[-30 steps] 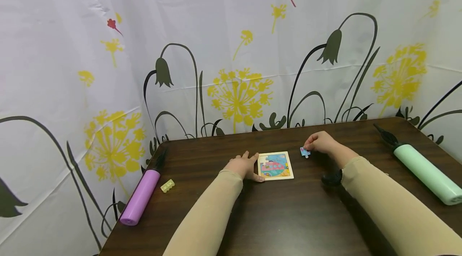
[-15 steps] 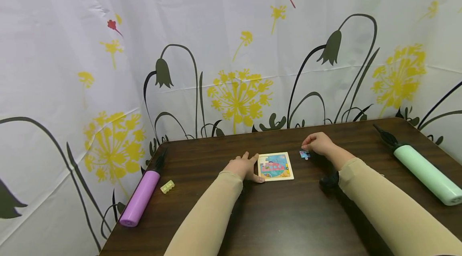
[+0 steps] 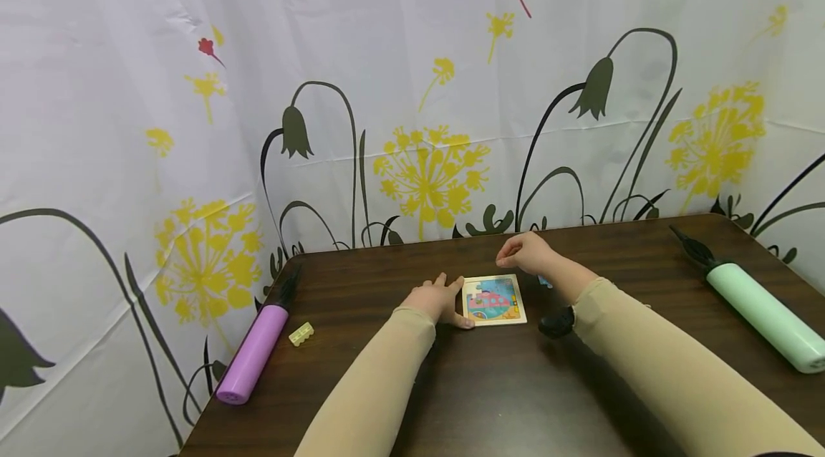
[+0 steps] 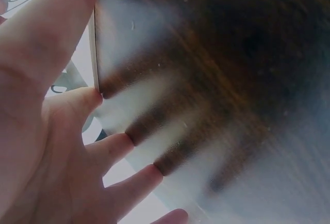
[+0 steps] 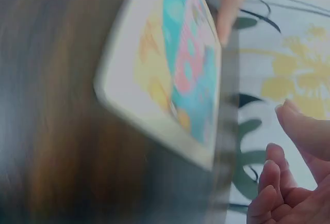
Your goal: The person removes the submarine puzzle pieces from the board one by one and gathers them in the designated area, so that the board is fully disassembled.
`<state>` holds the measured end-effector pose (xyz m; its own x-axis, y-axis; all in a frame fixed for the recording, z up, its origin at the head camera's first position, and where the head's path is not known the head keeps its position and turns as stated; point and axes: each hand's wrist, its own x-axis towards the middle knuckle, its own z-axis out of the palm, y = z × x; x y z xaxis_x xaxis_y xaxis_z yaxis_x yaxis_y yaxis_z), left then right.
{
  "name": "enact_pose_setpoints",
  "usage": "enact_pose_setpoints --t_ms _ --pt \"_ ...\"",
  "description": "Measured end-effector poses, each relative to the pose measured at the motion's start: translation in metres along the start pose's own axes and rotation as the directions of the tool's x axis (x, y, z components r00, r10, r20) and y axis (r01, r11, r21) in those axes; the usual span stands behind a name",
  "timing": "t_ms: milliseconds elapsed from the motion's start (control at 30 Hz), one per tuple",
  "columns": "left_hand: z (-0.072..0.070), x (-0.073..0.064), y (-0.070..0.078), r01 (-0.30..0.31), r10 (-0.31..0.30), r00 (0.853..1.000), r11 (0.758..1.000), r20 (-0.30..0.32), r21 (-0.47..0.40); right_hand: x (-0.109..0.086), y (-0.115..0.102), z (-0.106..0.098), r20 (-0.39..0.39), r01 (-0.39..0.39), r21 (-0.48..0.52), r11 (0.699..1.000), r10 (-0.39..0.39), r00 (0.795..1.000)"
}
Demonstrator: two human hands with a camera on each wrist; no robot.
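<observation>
A square jigsaw puzzle (image 3: pixel 495 301) in a pale frame lies on the dark wooden table, with a cream-coloured patch at its upper left. My left hand (image 3: pixel 436 301) rests at the frame's left edge, thumb and index finger spread along it. In the left wrist view its fingertips (image 4: pixel 154 170) touch the tabletop. My right hand (image 3: pixel 530 256) is just above the frame's top right corner. In the right wrist view its thumb (image 5: pixel 304 126) stands apart from the bent fingers, with nothing seen between them. A blue puzzle piece (image 3: pixel 545 281) lies partly hidden behind the right wrist.
A purple hand pump (image 3: pixel 253 354) and a small yellow block (image 3: pixel 301 334) lie at the left. At the right lies a light green pump (image 3: pixel 767 317). A flower-patterned curtain (image 3: pixel 399 49) hangs behind the table (image 3: pixel 361 285).
My right hand has left the blue puzzle piece on the table and moved left towards the puzzle frame. The left hand has stayed at the frame's edge.
</observation>
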<state>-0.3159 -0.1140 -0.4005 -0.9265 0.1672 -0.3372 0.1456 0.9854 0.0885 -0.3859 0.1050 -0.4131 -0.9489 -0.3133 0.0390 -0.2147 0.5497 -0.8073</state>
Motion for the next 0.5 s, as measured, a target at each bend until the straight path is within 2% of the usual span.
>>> enact_pose_setpoints --t_ms 233,500 --pt "0.000 0.001 -0.001 -0.006 0.006 1.000 1.000 0.002 0.008 0.002 -0.001 0.030 0.054 -0.010 -0.048 0.999 0.012 0.998" --pt "-0.003 -0.002 0.001 -0.010 0.009 1.000 1.000 0.019 0.014 0.004 0.003 0.045 0.100 0.012 -0.133 0.991 0.002 0.995"
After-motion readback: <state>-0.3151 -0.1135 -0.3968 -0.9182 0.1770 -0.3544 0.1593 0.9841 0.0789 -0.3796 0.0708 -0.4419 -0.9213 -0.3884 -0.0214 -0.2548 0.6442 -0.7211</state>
